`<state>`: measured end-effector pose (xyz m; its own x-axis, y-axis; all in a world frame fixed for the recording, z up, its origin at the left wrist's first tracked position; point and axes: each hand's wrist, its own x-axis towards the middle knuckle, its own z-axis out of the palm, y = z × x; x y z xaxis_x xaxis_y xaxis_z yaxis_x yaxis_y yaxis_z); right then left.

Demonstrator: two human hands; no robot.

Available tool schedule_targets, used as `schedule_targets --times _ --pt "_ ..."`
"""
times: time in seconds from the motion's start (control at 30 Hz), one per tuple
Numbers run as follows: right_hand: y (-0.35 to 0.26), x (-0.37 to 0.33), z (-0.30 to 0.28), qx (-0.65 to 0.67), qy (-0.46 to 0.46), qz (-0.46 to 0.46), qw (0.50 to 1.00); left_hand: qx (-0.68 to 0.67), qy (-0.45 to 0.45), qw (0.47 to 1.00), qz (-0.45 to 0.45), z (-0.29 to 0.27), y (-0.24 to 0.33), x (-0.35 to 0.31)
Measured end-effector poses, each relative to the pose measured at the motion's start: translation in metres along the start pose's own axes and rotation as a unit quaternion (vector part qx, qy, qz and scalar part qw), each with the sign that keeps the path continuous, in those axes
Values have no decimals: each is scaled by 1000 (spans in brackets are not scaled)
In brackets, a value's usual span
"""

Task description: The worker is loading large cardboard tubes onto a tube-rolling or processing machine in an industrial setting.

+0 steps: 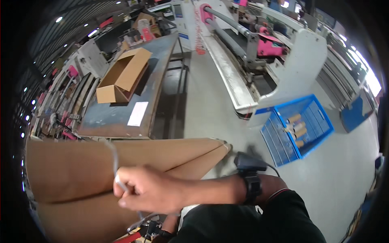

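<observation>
My right hand [148,189] is closed in a fist around a thin grey cord [115,157], reaching across from the right. The cord rises above the fist over brown cardboard [77,162] and also hangs below it. This cardboard is long and wide, with a dark seam or gap running across it, and fills the lower left. Part of my left arm or hand [170,222] shows low down, below my right forearm, beside a black strapped device [153,230]; its fingers are hidden. A red edge [129,238] shows at the bottom, too cut off to name.
A metal-topped table [107,117] ahead bears an open carton [115,77] and a white sheet [138,114]. At right, a blue crate [320,141] with several brown tubes stands on the floor by a long white roller machine [302,69]. A black wrist device [252,184] with a cable rides on my right arm.
</observation>
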<state>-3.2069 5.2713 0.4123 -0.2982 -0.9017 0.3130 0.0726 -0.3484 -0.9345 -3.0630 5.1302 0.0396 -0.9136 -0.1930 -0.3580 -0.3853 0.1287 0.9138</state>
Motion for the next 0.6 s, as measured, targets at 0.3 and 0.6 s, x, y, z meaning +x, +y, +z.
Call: schedule_targets --times 0.3,0.6 --pt "28 84 6 -82 -205 -44 974 -148 170 972 -66 -20 18 45" --pt "89 236 -28 -187 -329 -34 925 -329 213 919 -40 -90 25 193"
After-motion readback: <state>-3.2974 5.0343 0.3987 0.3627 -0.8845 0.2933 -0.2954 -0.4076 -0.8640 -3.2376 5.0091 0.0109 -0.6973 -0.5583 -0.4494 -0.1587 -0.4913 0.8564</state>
